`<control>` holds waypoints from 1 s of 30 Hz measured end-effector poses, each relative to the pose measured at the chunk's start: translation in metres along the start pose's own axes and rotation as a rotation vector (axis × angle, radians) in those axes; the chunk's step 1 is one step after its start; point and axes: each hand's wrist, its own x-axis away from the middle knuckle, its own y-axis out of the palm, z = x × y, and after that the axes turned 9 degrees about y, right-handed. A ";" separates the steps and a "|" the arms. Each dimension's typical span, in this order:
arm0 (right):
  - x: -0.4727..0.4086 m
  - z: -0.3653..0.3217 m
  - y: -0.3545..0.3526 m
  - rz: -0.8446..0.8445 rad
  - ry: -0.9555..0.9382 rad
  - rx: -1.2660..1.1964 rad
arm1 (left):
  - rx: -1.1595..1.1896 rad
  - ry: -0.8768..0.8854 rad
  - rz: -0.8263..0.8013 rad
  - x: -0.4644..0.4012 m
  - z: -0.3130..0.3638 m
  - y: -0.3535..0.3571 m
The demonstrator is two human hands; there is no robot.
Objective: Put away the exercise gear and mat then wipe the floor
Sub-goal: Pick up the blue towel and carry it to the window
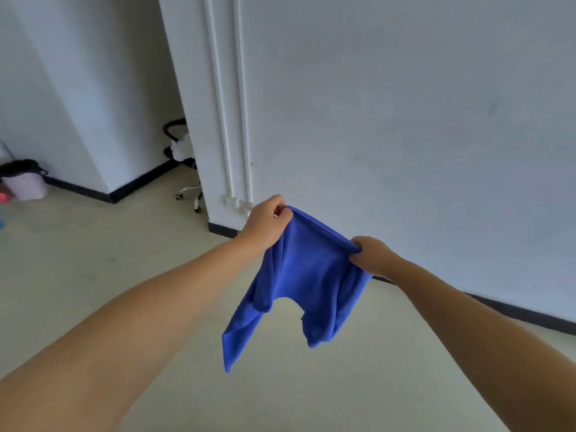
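Note:
A blue cloth [307, 275] hangs in the air in front of me, stretched along its top edge between both hands. My left hand [268, 221] pinches the upper left corner. My right hand [372, 254] grips the upper right corner. The cloth's lower corners dangle loose above the pale floor [93, 254]. No exercise gear or mat is in view.
A white wall [405, 120] with a black skirting stands close ahead. White pipes [229, 120] run down a pillar. A wheeled office chair [187, 169] sits behind the pillar. At far left stands a pink bin [26, 183] with a black bag.

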 end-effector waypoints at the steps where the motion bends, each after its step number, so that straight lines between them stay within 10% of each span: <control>1: 0.011 0.022 -0.010 0.046 0.058 -0.016 | 0.031 0.015 0.018 -0.002 0.012 0.014; 6: 0.077 0.128 -0.059 0.202 0.291 -0.101 | 0.078 -0.023 -0.061 -0.016 0.065 0.083; 17: 0.276 0.336 -0.183 0.288 0.417 -0.227 | -0.351 0.263 -1.034 0.040 0.239 0.325; 30: 0.453 0.541 -0.282 0.600 0.574 -0.115 | 0.195 0.508 -1.534 0.178 0.542 0.561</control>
